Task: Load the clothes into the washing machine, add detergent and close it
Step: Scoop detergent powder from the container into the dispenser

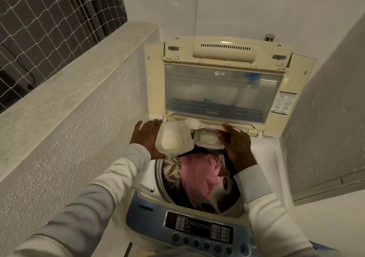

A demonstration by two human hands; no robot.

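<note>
Detergent powder (169, 137) is sitting in an open white pouch (177, 126); the left hand (147, 138) is gripping that pouch from its outer side, thumb under its lower edge; the right hand (237, 148) is pinching the handle of a spoon (194, 123) heaped with powder, its bowl reaching toward the left hand; the pulled-out detergent drawer (207, 138) is lying just under the right fingers; clothes (197, 175) are filling the drum (160, 177) below both wrists; the lid (223, 90) is standing open beyond both hands.

Rough white walls (256, 3), plastered ledge (69, 90), netted window (49, 19)
</note>
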